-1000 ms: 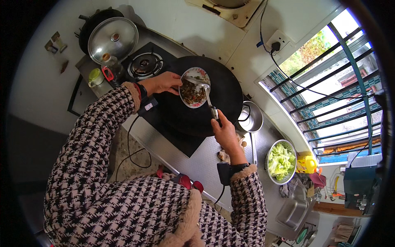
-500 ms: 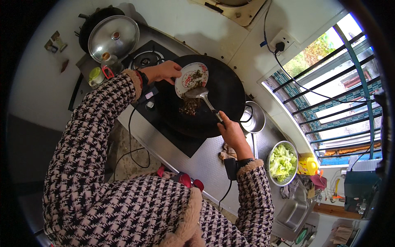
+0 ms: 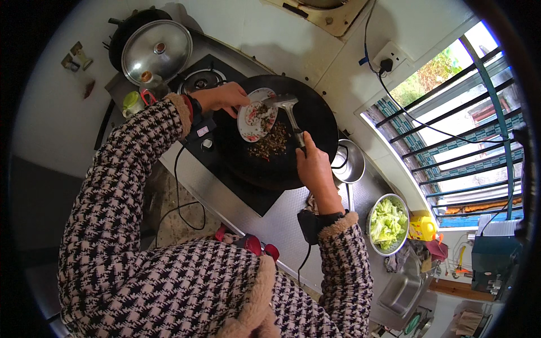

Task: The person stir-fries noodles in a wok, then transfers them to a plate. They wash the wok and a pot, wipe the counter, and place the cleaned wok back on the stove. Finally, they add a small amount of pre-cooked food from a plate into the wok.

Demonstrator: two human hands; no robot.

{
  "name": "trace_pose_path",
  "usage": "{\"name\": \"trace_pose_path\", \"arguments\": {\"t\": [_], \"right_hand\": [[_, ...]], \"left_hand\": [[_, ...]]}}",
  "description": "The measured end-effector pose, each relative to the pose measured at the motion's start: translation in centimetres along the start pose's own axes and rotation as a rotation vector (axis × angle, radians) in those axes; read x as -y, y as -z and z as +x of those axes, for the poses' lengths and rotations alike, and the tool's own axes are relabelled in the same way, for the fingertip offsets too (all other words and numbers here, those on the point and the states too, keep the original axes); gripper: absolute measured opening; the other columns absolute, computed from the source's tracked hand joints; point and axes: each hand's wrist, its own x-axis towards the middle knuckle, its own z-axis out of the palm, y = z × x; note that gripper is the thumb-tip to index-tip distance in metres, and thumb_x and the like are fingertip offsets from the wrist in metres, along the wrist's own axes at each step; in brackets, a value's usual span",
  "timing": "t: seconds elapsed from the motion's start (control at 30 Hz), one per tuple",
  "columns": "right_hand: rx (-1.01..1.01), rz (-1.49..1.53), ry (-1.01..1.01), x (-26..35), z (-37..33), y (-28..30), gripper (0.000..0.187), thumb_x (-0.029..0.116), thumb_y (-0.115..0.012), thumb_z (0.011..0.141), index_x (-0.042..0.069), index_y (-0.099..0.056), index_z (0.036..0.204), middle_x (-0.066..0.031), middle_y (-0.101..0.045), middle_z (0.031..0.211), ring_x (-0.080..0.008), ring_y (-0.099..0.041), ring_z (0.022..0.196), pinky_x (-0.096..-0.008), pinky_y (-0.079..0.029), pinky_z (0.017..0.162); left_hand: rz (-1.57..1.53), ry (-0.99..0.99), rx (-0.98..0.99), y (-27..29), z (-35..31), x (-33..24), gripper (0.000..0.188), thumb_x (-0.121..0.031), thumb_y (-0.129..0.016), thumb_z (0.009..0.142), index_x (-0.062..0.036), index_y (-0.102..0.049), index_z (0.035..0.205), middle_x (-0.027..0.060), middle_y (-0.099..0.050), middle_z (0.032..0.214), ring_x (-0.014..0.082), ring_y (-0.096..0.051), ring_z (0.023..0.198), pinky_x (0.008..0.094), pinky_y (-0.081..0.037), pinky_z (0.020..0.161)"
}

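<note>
A white plate with a red pattern is tilted over the black wok, its left rim gripped by my left hand. Some dark chopped bits still cling to the plate. My right hand is closed round the dark handle of a metal wok spatula, whose blade lies against the plate's upper part. Below the plate, a heap of chopped seasoning, brown with red specks, lies on the wok's bottom. My fingertips under the plate are hidden.
Behind my left arm stand a second burner, a metal lid and jars. Right of the wok are a small metal pot, a bowl of cut lettuce, a yellow container and a sink. A cable hangs by the counter's front edge.
The spatula blade has moved up to the plate's upper part. The plate has tipped further and sits slightly lower. More chopped seasoning lies in the wok, and less on the plate.
</note>
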Motion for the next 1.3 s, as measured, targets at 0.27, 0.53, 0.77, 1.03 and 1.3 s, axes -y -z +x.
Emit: {"name": "trace_pose_path", "arguments": {"t": [0.27, 0.53, 0.77, 1.03, 1.3], "right_hand": [[0.199, -0.228, -0.028, 1.0, -0.9, -0.4, 0.047, 0.014, -0.054, 0.086, 0.002, -0.043, 0.130, -0.0234, -0.064, 0.085, -0.0395, -0.063, 0.078, -0.0474, -0.051, 0.066], [0.159, -0.314, -0.107, 2.7, -1.5, 1.1, 0.046, 0.015, -0.054, 0.087, 0.003, -0.043, 0.130, -0.0226, -0.063, 0.084, -0.0393, -0.062, 0.077, -0.0473, -0.051, 0.068], [0.157, -0.328, -0.085, 4.6, -1.5, -0.7, 0.048, 0.017, -0.051, 0.089, 0.005, -0.039, 0.134, -0.0209, -0.062, 0.086, -0.0380, -0.064, 0.072, -0.0459, -0.052, 0.062], [0.210, -0.404, -0.172, 4.4, -2.6, 0.4, 0.058, 0.006, -0.052, 0.082, 0.004, -0.034, 0.137, -0.0207, -0.060, 0.089, -0.0360, -0.064, 0.074, -0.0431, -0.053, 0.063], [0.230, -0.408, -0.089, 5.5, -2.9, 0.0, 0.050, 0.013, -0.053, 0.086, 0.005, -0.041, 0.133, -0.0201, -0.062, 0.086, -0.0362, -0.064, 0.073, -0.0434, -0.052, 0.063]], "left_hand": [[-0.036, -0.042, -0.103, 0.4, -0.5, 0.4, 0.048, -0.017, -0.058, 0.085, 0.0095, -0.049, 0.124, 0.0230, -0.057, 0.114, 0.0344, -0.059, 0.100, 0.0487, -0.055, 0.083], [-0.011, 0.005, -0.092, 1.0, -0.8, 0.8, 0.052, -0.020, -0.059, 0.084, 0.0101, -0.048, 0.125, 0.0230, -0.056, 0.115, 0.0341, -0.059, 0.102, 0.0489, -0.055, 0.081], [-0.072, -0.006, -0.028, 0.3, -1.6, 0.0, 0.050, -0.020, -0.059, 0.084, 0.0100, -0.050, 0.122, 0.0220, -0.058, 0.111, 0.0331, -0.060, 0.098, 0.0490, -0.055, 0.081], [-0.053, -0.006, -0.106, 1.2, -2.2, 0.9, 0.050, -0.017, -0.059, 0.084, 0.0110, -0.049, 0.123, 0.0232, -0.057, 0.112, 0.0337, -0.060, 0.099, 0.0489, -0.056, 0.079], [-0.017, -0.018, -0.107, 1.2, -2.7, 0.3, 0.052, -0.018, -0.060, 0.082, 0.0112, -0.048, 0.124, 0.0233, -0.057, 0.114, 0.0342, -0.060, 0.102, 0.0478, -0.056, 0.078]]}}
